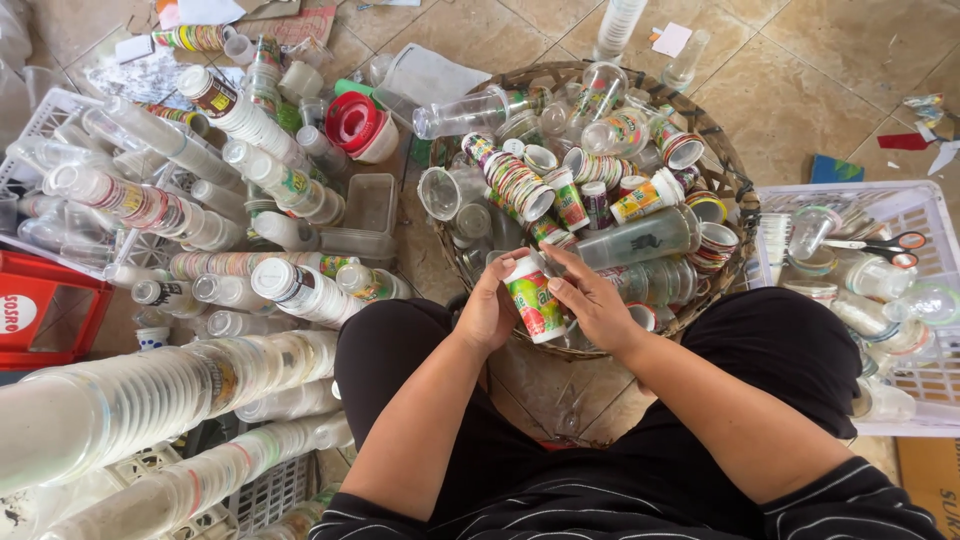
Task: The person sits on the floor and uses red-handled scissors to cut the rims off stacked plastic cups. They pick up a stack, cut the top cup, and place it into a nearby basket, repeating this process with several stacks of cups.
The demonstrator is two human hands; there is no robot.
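A: Head view is showing both hands meeting just in front of the basket [735, 190], right at its near rim. What are they holding?

B: They are sharing one cup [533, 295], a small plastic one with a green, red and yellow label. The left hand [487, 312] is wrapping its side, grip closed around it. The right hand [590, 300] is lying over the top and far side, fingers half curled and pressing on it.

A: Where is the cup sitting?

B: It is hanging in the air over the basket's near rim, above the lap, touching nothing but the hands.

A: What could be going wrong from here?

B: I judge the thin plastic could be buckling if the left hand squeezes harder. A slip could be dropping it back among the loose cups in the basket. The long cup stacks [150, 400] left of the basket are lying close together, so a stray elbow could be rolling them. Scissors [880, 245] are resting in the white crate [925, 205] right of the basket, blades exposed to a blind reach.
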